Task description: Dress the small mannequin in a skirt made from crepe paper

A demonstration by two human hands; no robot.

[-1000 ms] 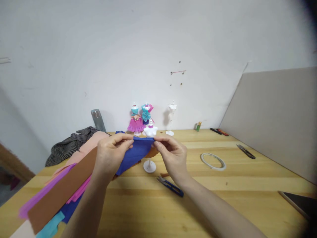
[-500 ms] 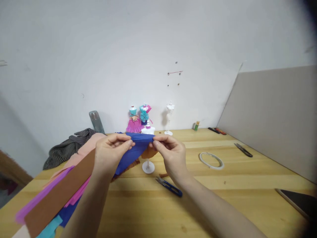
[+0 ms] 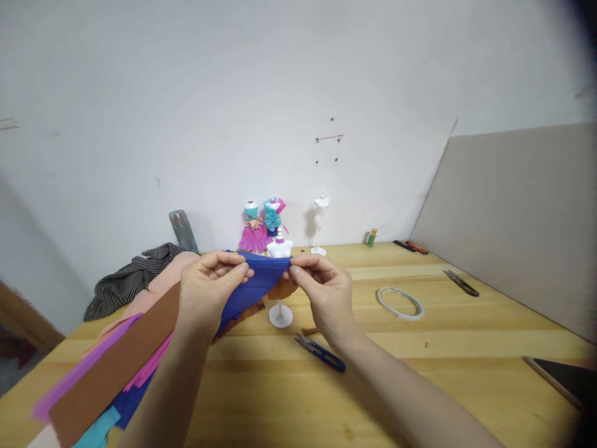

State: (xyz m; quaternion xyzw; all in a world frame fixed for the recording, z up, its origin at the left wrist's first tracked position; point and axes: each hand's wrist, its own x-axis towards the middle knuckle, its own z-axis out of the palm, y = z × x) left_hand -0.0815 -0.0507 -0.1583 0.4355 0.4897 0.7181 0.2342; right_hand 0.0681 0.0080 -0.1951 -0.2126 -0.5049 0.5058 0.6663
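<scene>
A blue sheet of crepe paper or thin fabric (image 3: pixel 256 280) is stretched between my hands, its upper edge folded over. My left hand (image 3: pixel 209 283) pinches that edge at the left, and my right hand (image 3: pixel 324 286) pinches its right corner. Behind the sheet stands a small white dress-form mannequin (image 3: pixel 280 247), its round base showing below and its middle hidden. Brown-orange material (image 3: pixel 283 289) shows around the mannequin beside the sheet. Blue-handled thread snips (image 3: pixel 321 353) lie on the table below my right hand.
Strips of coloured material (image 3: pixel 112 367) lie at the left by a striped cloth (image 3: pixel 133 280) and a bottle (image 3: pixel 183 231). Two dressed mannequins (image 3: pixel 254 233) and a bare one (image 3: pixel 319 218) stand at the wall. Rightward lie a white ring of tape (image 3: pixel 400 303), scissors (image 3: pixel 461 283) and a dark tablet-like object (image 3: pixel 564 379).
The folded upper edge of the blue sheet looks flatter and tauter between my fingers. Both hands keep their pinch almost in place; the whole view has shifted slightly.
</scene>
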